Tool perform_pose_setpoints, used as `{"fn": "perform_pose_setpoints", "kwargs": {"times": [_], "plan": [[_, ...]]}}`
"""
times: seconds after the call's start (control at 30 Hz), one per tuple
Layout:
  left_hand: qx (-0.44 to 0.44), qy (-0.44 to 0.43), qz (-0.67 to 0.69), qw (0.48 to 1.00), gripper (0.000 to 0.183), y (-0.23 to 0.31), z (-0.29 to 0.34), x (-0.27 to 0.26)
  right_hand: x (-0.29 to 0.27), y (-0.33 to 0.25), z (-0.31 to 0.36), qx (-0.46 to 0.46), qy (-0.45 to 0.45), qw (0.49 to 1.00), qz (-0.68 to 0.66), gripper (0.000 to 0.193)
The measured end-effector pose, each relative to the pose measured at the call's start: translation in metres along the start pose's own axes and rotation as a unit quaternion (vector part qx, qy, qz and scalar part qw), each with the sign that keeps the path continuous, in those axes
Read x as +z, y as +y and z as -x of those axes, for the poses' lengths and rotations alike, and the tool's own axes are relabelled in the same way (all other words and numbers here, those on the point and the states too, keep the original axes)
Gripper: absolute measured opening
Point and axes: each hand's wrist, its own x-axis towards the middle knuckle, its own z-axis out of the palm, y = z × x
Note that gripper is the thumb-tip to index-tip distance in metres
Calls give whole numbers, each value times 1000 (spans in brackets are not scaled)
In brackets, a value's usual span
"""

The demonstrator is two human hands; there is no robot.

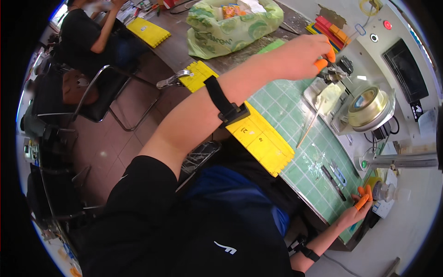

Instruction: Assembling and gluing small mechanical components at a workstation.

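My left hand (305,57) reaches across to the far side of the bench, with orange finger cots on its fingertips. Its fingers curl downward just above a small metal fixture (333,75); whatever they pinch is hidden. At the lower right, my right hand (362,205) also wears orange finger cots. Its fingertips press together close to a clear round jar (385,191), and I cannot make out anything between them. Between the hands, a thin wooden stick (310,127) leans on a crumpled pale cloth (328,98). A dark slim tool (333,183) and a blue-handled tool (338,173) lie nearer my right hand.
A green gridded mat (286,104) covers the bench, edged by a yellow strip (260,143). A round metal-rimmed lens unit (367,108) stands before a white machine panel (385,27). At the back sit a green plastic bag (230,34) and coloured bars (330,32). Another person (87,34) sits far left.
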Motion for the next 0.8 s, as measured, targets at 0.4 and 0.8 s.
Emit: {"fn": "perform_pose_setpoints", "kwargs": {"times": [0.4,0.8], "plan": [[16,-14,-9,1000,21,9,2,-3,-2,0,4,-1,-3,1000,-15,32],[-42,-32,184,982,18,-8,-1,-10,0,-10,9,11,-1,1000,-22,27]]}}
